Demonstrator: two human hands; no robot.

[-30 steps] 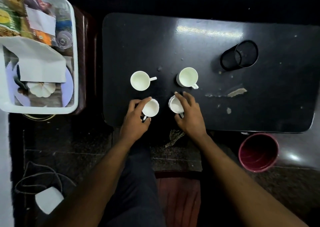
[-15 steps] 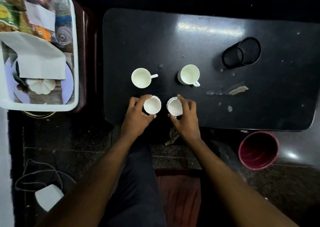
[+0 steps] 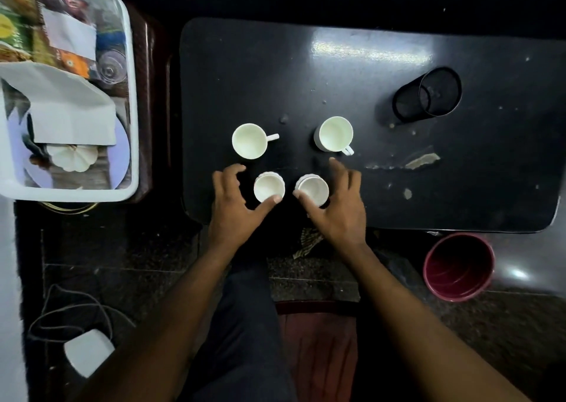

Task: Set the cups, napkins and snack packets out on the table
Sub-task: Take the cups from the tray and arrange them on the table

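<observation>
Four white cups stand on the black table (image 3: 382, 187). The two far cups (image 3: 248, 140) (image 3: 335, 134) have handles showing. The near left cup (image 3: 269, 187) and the near right cup (image 3: 313, 188) stand side by side close to the front edge. My left hand (image 3: 235, 208) lies left of the near left cup with fingers spread off it, only the thumb tip at its rim. My right hand (image 3: 340, 208) lies right of the near right cup, fingers splayed, thumb touching its side. White napkins (image 3: 70, 110) and snack packets (image 3: 18, 34) lie in the white tub (image 3: 132, 101) at the left.
A black mesh holder (image 3: 428, 95) lies on its side at the table's far right. A clear plastic glass (image 3: 110, 67) sits in the tub. On the floor are a red bucket (image 3: 459, 267) at the right and a white object with a cable (image 3: 88, 352) at the left.
Both hands gripped the two near cups and drew them closer together. Now the fingers have opened away from the cups, leaving only the thumbs touching.
</observation>
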